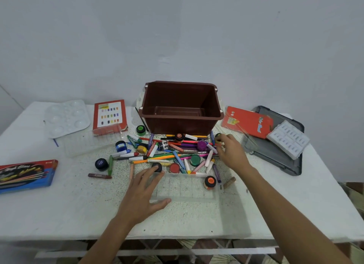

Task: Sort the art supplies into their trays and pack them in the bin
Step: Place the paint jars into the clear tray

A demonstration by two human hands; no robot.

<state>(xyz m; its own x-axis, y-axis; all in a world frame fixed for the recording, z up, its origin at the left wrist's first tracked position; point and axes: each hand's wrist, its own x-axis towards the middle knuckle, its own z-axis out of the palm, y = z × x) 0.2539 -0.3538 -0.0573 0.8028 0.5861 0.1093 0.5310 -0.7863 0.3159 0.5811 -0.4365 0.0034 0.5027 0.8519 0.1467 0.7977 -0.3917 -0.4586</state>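
Centrally, the left hand [145,187] lay flat, fingers straight, steadying the clear ribbed plastic tray [187,187] on the speckled tabletop [78,200]. The right hand [231,152] curled its fingers at the right edge of the pile [173,151] of waxy crayons, slim pens and round paint jars; whether they pinched anything could not be told. The rigid brown bin [177,123] stood just behind. Advisable: lift 1 stick at a time and lay it along the tray's grooves.

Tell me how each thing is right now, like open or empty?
Bin, upright, open, empty.
Grey lid, off, lying flat.
Front tray, flat, mostly empty.
Palette, wells empty.
Supplies pile, loose, unsorted.
Left hand, open, resting on front tray.
Right hand, fingers curled in pile; hold unclear.
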